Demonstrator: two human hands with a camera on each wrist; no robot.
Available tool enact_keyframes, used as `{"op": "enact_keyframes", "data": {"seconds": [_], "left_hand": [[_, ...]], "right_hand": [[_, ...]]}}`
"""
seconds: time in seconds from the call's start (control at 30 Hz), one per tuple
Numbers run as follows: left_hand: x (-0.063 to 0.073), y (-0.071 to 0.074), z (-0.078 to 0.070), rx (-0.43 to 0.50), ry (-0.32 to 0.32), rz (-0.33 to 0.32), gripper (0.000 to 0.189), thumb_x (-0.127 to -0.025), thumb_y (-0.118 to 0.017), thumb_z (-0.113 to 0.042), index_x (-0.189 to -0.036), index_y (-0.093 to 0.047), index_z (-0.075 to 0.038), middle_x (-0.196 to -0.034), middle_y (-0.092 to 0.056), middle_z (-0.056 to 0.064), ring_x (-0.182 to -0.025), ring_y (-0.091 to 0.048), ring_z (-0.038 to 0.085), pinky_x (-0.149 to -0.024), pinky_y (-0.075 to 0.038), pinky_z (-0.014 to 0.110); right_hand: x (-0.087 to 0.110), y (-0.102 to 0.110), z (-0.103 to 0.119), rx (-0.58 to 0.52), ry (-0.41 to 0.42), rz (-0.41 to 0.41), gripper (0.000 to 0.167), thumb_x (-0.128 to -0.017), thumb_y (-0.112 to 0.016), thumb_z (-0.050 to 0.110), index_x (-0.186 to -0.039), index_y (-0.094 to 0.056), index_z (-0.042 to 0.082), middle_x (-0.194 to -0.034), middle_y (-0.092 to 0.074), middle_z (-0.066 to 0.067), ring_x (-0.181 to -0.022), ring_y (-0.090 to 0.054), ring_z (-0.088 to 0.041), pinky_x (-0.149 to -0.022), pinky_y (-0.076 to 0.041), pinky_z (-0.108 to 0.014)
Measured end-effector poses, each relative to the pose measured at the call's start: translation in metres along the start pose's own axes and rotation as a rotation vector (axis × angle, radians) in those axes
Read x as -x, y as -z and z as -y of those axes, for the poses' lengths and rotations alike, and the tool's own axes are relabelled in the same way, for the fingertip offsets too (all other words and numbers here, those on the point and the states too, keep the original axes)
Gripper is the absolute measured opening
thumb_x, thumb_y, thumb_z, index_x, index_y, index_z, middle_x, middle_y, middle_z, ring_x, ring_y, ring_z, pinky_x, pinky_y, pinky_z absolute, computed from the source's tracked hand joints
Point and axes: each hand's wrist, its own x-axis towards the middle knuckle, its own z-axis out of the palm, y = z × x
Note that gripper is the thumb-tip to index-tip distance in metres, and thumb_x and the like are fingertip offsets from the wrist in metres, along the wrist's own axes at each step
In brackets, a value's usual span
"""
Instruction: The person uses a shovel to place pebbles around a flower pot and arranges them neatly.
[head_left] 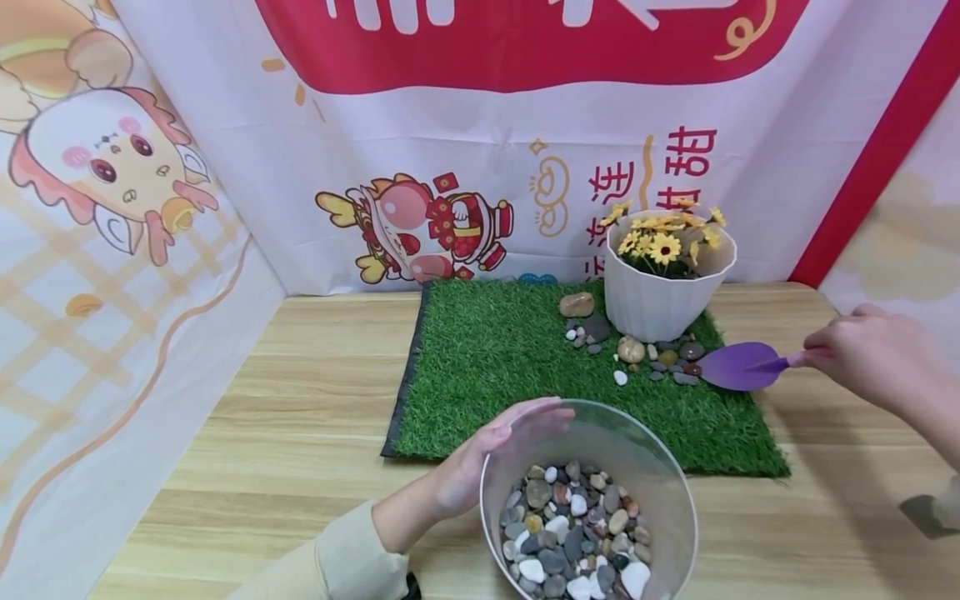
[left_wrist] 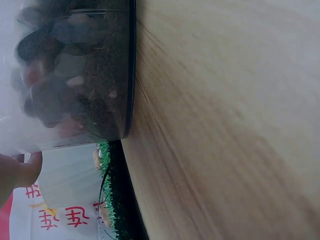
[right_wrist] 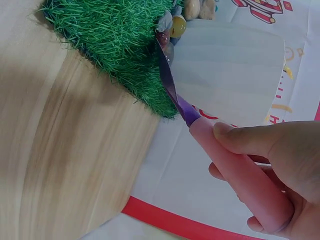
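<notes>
Head: above the bench [head_left: 300, 417], facing forward-down to its far edge, widest. Left wrist: low, sideways, tight on the bucket [left_wrist: 50, 132]; head shares it. Right wrist: close, sideways, shares trowel [right_wrist: 215, 147] and bench's far-right corner with head.

I see the person's left hand [head_left: 471, 463] held forward, fingers extended, and the right hand [head_left: 873, 354], well apart, curled in a grip.

Purple trowel [head_left: 742, 367] with pink handle is at right of frame, gripped by the right hand [head_left: 870, 354], blade tip pointing left at loose mixed stones [head_left: 667, 357] right of centre. Clear tub [head_left: 637, 437] stands bottom centre, part filled with grey, white, brown pebbles [head_left: 573, 542]; left hand [head_left: 468, 467] touches its side.
</notes>
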Motion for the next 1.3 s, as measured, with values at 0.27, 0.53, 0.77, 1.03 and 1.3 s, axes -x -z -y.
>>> {"op": "enact_keyframes", "data": {"seconds": [0.27,0.53,0.77,1.03,1.3], "left_hand": [[0.000,-0.001,0.000,0.003,-0.012,0.007,0.066,-0.108,-0.020,-0.035,-0.157,-0.019,0.008,-0.161,-0.029,0.028,-0.148,-0.030,0.042,-0.122,-0.023,0.052],[0.000,-0.001,-0.003,0.006,0.010,0.003,0.066,-0.108,-0.022,-0.037,-0.158,-0.019,0.005,-0.162,-0.028,0.026,-0.148,-0.030,0.040,-0.121,-0.024,0.053],[0.000,-0.002,-0.002,0.020,0.004,0.005,0.066,-0.108,-0.022,-0.036,-0.158,-0.018,0.006,-0.162,-0.027,0.028,-0.148,-0.028,0.042,-0.121,-0.023,0.055],[0.001,-0.003,-0.002,0.039,0.007,0.001,0.066,-0.108,-0.023,-0.037,-0.158,-0.017,0.006,-0.162,-0.026,0.029,-0.148,-0.027,0.043,-0.121,-0.022,0.056],[0.001,-0.003,-0.004,0.027,0.014,0.000,0.066,-0.108,-0.021,-0.038,-0.158,-0.017,0.006,-0.162,-0.026,0.028,-0.148,-0.028,0.042,-0.121,-0.023,0.054]], "right_hand": [[0.003,0.012,-0.003,0.034,-0.026,-0.027,0.013,-0.075,-0.087,0.014,-0.073,-0.076,0.007,-0.068,-0.069,-0.009,-0.066,-0.056,-0.036,-0.058,-0.048,-0.053],[0.006,0.024,0.002,0.046,-0.083,-0.013,0.018,-0.082,-0.084,0.019,-0.076,-0.077,0.003,-0.070,-0.068,-0.013,-0.071,-0.056,-0.040,-0.059,-0.050,-0.056],[0.010,0.031,0.010,0.027,0.005,-0.167,0.086,-0.093,-0.034,0.076,-0.075,-0.079,0.004,-0.072,-0.071,-0.012,-0.071,-0.060,-0.039,-0.054,-0.050,-0.051],[0.005,0.045,0.028,-0.022,0.009,-0.137,0.036,-0.087,-0.078,0.041,-0.083,-0.081,0.006,-0.074,-0.072,-0.004,-0.075,-0.062,-0.033,-0.064,-0.053,-0.052],[0.000,0.057,0.045,-0.140,-0.046,-0.095,0.021,-0.078,-0.088,0.031,-0.088,-0.084,0.013,-0.080,-0.075,0.000,-0.082,-0.063,-0.028,-0.065,-0.053,-0.048]]}}
